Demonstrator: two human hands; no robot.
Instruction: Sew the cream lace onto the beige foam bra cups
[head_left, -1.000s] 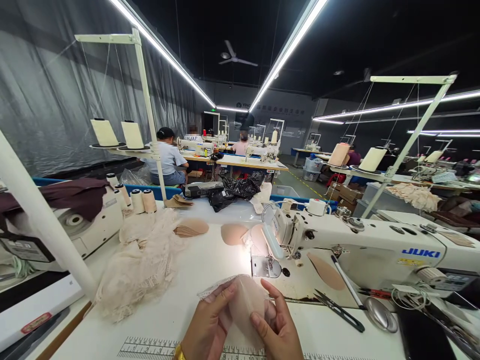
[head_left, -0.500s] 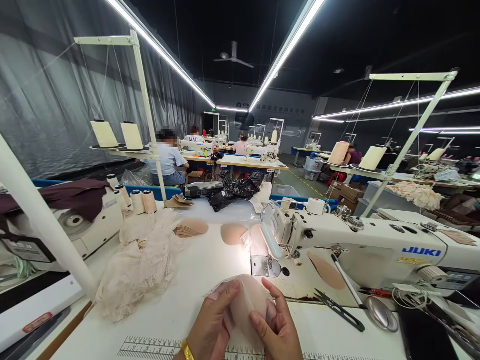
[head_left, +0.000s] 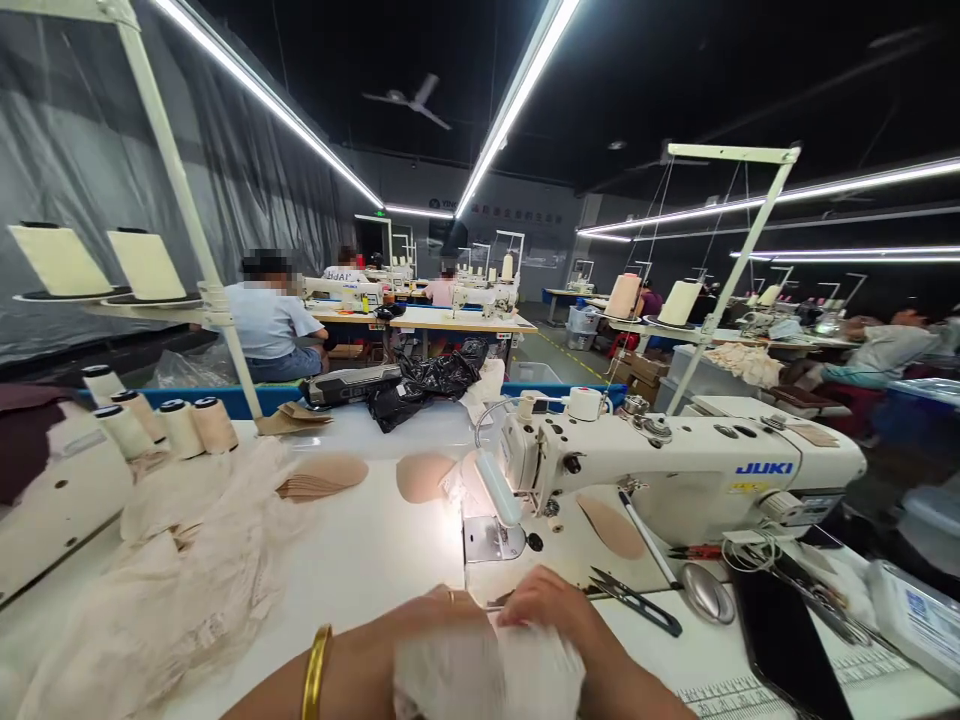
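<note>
Closely, left hand (head_left: 439, 625) and right hand (head_left: 551, 605) clasp pale fabric (head_left: 487, 675), bottom centre.
Steady, even pinching should keep its edges matched.

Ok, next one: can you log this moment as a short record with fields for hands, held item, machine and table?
setting: sewing workshop; a person in a light shirt sits farther back
left hand: grips the pale fabric piece; gold bangle on the wrist
right hand: grips the same piece from the right
sharpness: hands and piece are blurred
machine: white sewing machine behind the hands, lamp lit
table: lace pile on the left, snips and phone on the right, foam cups behind
</note>
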